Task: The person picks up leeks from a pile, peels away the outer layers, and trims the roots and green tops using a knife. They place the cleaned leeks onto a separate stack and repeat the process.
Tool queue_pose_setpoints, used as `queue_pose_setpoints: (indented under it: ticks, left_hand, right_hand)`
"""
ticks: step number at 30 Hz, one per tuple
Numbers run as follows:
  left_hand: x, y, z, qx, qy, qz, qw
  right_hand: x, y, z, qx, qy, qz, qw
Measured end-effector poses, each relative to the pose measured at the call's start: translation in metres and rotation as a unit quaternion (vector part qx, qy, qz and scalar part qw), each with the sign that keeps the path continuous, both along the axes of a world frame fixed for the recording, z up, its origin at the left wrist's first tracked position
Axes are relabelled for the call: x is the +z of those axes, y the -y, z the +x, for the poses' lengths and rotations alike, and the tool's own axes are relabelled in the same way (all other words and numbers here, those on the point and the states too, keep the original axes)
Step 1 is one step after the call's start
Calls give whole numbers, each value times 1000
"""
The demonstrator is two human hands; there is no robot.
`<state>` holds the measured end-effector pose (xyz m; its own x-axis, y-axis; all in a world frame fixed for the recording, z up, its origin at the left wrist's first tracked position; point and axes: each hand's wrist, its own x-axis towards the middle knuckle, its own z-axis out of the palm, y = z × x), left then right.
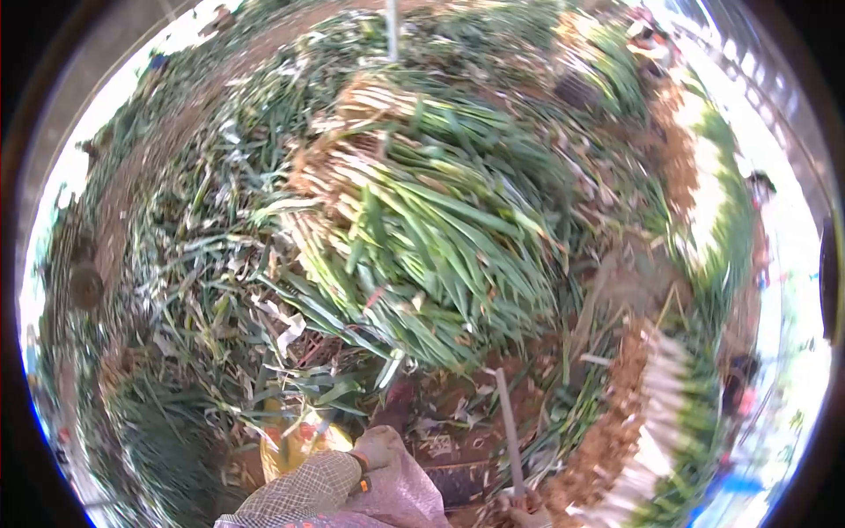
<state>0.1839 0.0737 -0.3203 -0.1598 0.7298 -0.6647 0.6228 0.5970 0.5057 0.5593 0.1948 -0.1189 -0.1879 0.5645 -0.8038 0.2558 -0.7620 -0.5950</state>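
Note:
My left hand [378,445], in a pale glove below a checkered sleeve, lies at the edge of a pinkish cloth [414,484]; its fingers are too blurred to make out. At the bottom edge, my right hand [526,510] is partly cut off, beside the lower end of a grey pole [509,431]; whether it grips the pole is unclear. In front of both hands lies a big heap of long green-leaved stalks [449,238], roots towards the upper left. A yellow bag [304,444] sits beside my left sleeve.
At the lower right, a row of white-stemmed stalks [664,405] lies with brown roots facing inward. Another row [709,194] runs along the upper right, near a person [651,44]. Loose leaves [202,282] cover the ground at left. A thin upright pole [393,31] stands at the top.

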Motion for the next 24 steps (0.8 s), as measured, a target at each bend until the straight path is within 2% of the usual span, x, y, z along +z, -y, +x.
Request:
queue_pose_setpoints:
  ticks: [2, 3, 6, 7, 9, 10, 12, 14, 16, 18, 20, 22, 23, 24]
  left_hand:
    - [-1, 1, -16, 32, 48, -20, 998]
    - [19, -10, -31, 60, 58, -32, 996]
    - [27, -19, -79, 214, 85, -47, 972]
    - [34, -20, -102, 202, 70, 18, 977]
    - [29, -26, -144, 307, 66, 34, 949]
    - [15, -32, -160, 416, 78, -16, 906]
    - [1, -49, -194, 471, -13, 50, 880]
    - [-7, -66, -226, 518, 2, 100, 850]
    - [-30, -86, -245, 515, -54, 140, 844]
    - [-34, -111, -259, 568, 3, 120, 814]
    - [-2, -133, -275, 590, 17, 129, 797]
    - [-4, -145, -285, 616, 18, 174, 768]
    - [24, -155, -297, 597, -20, 166, 785]
    - [25, -162, -307, 607, -2, 159, 779]
  right_hand:
    - [49, -37, -76, 20, -25, -45, 998]
    - [44, -46, -94, 59, -5, -28, 998]
    - [22, -65, -125, 103, 35, -17, 994]
    - [90, -81, -203, 57, 61, -2, 997]
    - [72, -103, -217, 128, 113, 9, 985]
    - [66, -108, -215, 159, 143, 12, 977]
    - [77, -129, -243, 215, 162, 6, 963]
    - [75, -153, -261, 274, 160, 18, 948]
    - [71, -172, -282, 353, 191, 10, 916]
    - [75, -193, -308, 387, 262, -65, 882]
    - [37, -208, -277, 410, 206, 36, 888]
    - [12, -223, -270, 402, 154, 103, 897]
    - [34, -228, -310, 444, 192, 103, 869]
    - [17, -239, -322, 446, 147, 104, 877]
